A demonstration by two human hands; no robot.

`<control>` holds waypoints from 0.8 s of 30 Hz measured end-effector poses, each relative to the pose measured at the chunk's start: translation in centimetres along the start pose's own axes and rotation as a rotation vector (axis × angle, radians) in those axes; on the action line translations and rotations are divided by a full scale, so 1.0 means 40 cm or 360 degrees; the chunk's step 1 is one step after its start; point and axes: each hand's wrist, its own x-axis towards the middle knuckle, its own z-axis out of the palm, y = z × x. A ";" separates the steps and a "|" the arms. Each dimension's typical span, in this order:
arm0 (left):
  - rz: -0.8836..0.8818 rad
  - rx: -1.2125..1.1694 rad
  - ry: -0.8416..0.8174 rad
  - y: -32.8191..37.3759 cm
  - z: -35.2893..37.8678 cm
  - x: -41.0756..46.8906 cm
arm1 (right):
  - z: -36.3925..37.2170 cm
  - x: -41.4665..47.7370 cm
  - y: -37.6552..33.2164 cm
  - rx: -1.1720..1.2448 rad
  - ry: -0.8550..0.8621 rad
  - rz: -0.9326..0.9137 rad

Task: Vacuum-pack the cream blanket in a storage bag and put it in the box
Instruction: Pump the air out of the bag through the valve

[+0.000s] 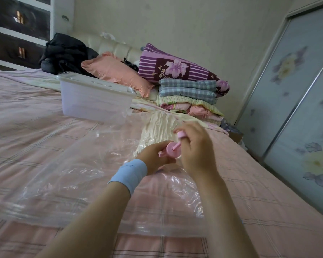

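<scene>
The packing is well on but not finished. The cream blanket (158, 127) already lies inside the clear storage bag (73, 175). It is bunched into a wrinkled ridge at the bag's far end, just right of the frame's centre, on the pink checked bed (26, 112). The film over it is pulled into tight creases, so I judge that a good part of the air is out. The near half of the bag, spread across the lower middle of the frame, holds nothing and lies slack and glossy.

Both hands are at a pink hand pump (172, 148) standing on the bag at centre frame. The left grip (157, 160), the one with the pale blue wristband (128, 174), is curled round the pump's barrel and steadies it. The right grip (194, 148) is closed on the pump handle (181, 135), which stands raised on its rod above the barrel. The valve beneath is hidden by the hands, so I cannot tell whether the pump sits squarely on it.

What is left, as I judge it, is more strokes until the pack goes flat and firm, then folding the slack film. After that the pack goes into the translucent plastic box (93, 103) at upper left of centre. Its white lid (95, 83) is on and must come off first.
</scene>
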 end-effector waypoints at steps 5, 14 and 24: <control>0.0011 -0.0015 -0.0072 -0.017 -0.022 0.010 | -0.067 0.060 -0.077 0.0143 0.0640 -0.0300; -0.0001 0.0081 -0.0050 -0.011 -0.006 -0.008 | 0.088 -0.077 0.040 -0.0323 -0.0251 0.0133; 0.0058 0.0010 -0.0032 -0.015 -0.004 -0.009 | -0.038 0.032 -0.042 0.0011 0.0666 -0.0281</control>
